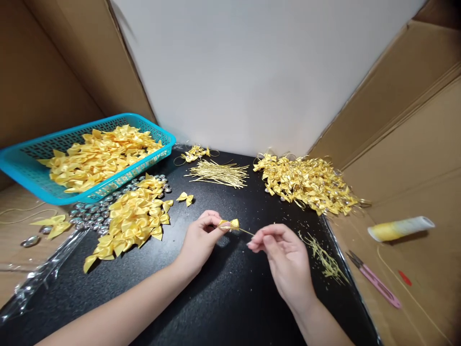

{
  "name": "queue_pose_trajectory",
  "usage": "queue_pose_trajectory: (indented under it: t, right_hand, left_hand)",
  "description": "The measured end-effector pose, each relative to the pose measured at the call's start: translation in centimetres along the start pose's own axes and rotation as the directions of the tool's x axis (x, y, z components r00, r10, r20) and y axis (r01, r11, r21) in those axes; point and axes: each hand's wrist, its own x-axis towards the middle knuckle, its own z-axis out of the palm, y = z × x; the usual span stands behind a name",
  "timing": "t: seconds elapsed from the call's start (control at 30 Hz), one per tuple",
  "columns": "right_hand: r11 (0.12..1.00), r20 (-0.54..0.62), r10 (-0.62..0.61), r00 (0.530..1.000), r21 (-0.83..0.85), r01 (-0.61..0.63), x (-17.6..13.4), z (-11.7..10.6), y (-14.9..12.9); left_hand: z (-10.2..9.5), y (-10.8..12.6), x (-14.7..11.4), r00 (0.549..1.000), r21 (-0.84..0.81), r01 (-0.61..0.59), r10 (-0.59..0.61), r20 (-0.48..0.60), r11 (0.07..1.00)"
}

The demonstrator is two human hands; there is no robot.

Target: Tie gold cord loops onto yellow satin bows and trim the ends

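Observation:
Pinched between the thumb and fingers of my left hand (203,235) is a yellow ribbon bow (234,224), partly covered by the fingers. A thin gold cord (246,232) runs from the bow to the right. Its far end is between the closed thumb and fingertips of my right hand (284,254). Both hands are above the black tabletop. A single loose bow (185,198) lies just beyond my left hand. Left of that hand is a heap of yellow bows (135,218) beside silvery beads (90,216).
A blue basket (54,198) full of bows stands at the back left. Cut gold cords (219,173) lie at the back middle, and corded bows (309,185) are piled at the back right. Cord scraps (326,259), pink-handled snips (378,283) and a yellow-white tube (399,229) are at the right.

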Motion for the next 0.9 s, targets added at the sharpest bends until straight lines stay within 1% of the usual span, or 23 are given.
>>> queue_pose_trajectory:
  t: [0.1, 0.17, 0.23, 0.37, 0.43, 0.5, 0.57, 0.63, 0.73, 0.9]
  right_hand:
    - [0.993, -0.081, -0.085, 0.993, 0.079, 0.092, 0.5, -1.3, -1.3]
    - [0.987, -0.143, -0.097, 0.985, 0.116, 0.114, 0.7, -1.8, -1.9]
    - [0.983, -0.17, -0.05, 0.984, 0.164, 0.078, 0.8, -1.9, -2.2]
    - [0.956, -0.139, 0.105, 0.985, 0.287, -0.061, 0.6, -1.4, -2.2]
    - [0.943, -0.136, 0.147, 0.98, 0.317, -0.098, 0.6, -1.3, -1.9]
    - [0.937, -0.148, 0.181, 0.972, 0.327, -0.124, 0.7, -1.4, -1.5]
    - [0.93, -0.163, 0.212, 0.964, 0.338, -0.147, 0.8, -1.5, -1.1]
    - [0.92, -0.173, 0.235, 0.956, 0.357, -0.161, 1.0, -1.6, -0.8]
    - [0.908, -0.171, 0.251, 0.953, 0.383, -0.17, 1.3, -1.5, -0.6]
    - [0.913, -0.194, 0.255, 0.947, 0.372, -0.17, 1.5, -1.4, -0.7]
  left_hand:
    - [0.0, 0.1, 0.1, 1.0, -0.019, 0.025, -0.025, -0.011, 0.999]
    - [0.1, 0.1, 0.1, 0.999, -0.019, 0.039, -0.039, 0.008, 0.999]
    - [0.2, 0.0, 0.2, 0.999, -0.012, 0.047, -0.046, 0.024, 0.999]
    - [0.1, -0.3, 0.3, 0.998, -0.006, 0.056, -0.056, 0.016, 0.998]
    - [0.0, -0.3, 0.3, 0.995, 0.011, 0.095, -0.095, 0.036, 0.995]
    - [-0.1, -0.2, 0.2, 0.985, 0.034, 0.149, -0.152, 0.087, 0.988]
    - [-0.2, -0.1, 0.2, 0.965, 0.053, 0.187, -0.194, 0.177, 0.981]
    - [-0.3, 0.0, 0.2, 0.939, 0.069, 0.201, -0.212, 0.27, 0.977]
    - [-0.4, -0.1, 0.2, 0.894, 0.092, 0.225, -0.243, 0.378, 0.97]
    - [-0.6, 0.1, 0.0, 0.778, 0.134, 0.267, -0.296, 0.554, 0.954]
